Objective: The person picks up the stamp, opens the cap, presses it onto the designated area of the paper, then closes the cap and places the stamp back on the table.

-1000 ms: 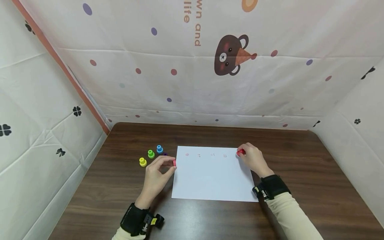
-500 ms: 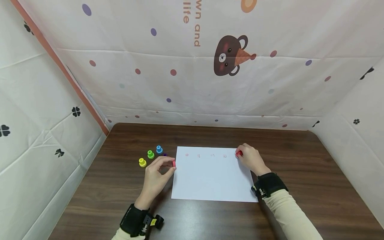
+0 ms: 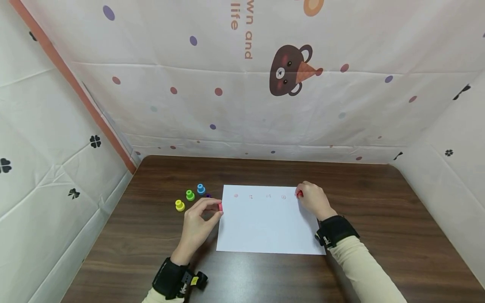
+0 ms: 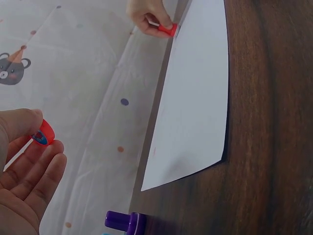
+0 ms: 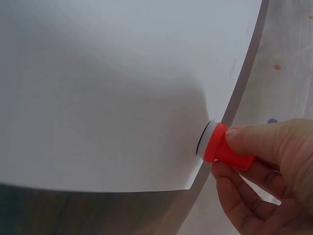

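My right hand [image 3: 313, 201] pinches a red stamp [image 5: 231, 147] by its handle between thumb and fingers. The stamp's white end faces the sheet of white paper [image 3: 269, 227] near the far right corner; whether it touches the sheet I cannot tell. My left hand [image 3: 201, 225] holds a small red cap [image 4: 45, 133] between thumb and fingertips, beside the paper's left edge. Inside the cap a blue patch with a red mark shows. A row of faint red prints [image 3: 268, 196] runs along the far edge of the sheet.
Left of the paper stand a yellow stamp [image 3: 179, 205], a green stamp [image 3: 190, 195] and a blue stamp [image 3: 201, 188]. A purple stamp [image 4: 126, 222], mostly hidden behind the left hand in the head view, stands near them. White patterned cloth [image 3: 242, 105] surrounds the brown table [image 3: 125, 248].
My right hand has shifted slightly left with the red stamp, and less of the stamp shows in the head view. The left hand with the cap has stayed nearly still.
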Tool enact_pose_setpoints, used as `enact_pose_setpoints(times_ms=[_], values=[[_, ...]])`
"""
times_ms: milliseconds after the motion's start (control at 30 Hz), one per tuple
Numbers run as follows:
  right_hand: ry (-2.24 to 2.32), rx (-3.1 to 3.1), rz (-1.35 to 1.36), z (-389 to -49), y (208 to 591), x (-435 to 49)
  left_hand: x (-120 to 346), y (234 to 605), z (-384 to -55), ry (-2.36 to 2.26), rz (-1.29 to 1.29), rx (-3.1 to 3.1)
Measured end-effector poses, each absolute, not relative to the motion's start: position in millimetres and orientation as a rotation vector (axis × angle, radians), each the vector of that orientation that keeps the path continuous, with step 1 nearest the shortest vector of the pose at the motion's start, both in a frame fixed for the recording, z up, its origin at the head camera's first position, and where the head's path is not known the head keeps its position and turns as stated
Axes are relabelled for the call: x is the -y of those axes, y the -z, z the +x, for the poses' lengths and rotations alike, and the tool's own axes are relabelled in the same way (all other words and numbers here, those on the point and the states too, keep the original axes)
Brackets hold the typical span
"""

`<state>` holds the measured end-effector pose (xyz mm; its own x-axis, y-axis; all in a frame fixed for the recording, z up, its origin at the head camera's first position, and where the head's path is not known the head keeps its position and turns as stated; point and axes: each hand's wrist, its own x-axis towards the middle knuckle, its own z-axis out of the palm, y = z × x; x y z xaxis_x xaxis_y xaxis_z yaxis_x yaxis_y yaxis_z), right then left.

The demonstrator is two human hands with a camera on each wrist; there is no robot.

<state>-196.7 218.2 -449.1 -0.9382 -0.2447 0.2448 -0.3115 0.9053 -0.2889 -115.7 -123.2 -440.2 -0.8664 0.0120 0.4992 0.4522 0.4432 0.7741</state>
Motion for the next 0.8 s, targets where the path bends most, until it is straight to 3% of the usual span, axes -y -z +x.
enact_pose_setpoints(times_ms=[800], values=[[-0.435,2.897,0.367,-195.3,443.4,-214.0,117.2,439.4,-112.9,1.412,-0.376,2.292]])
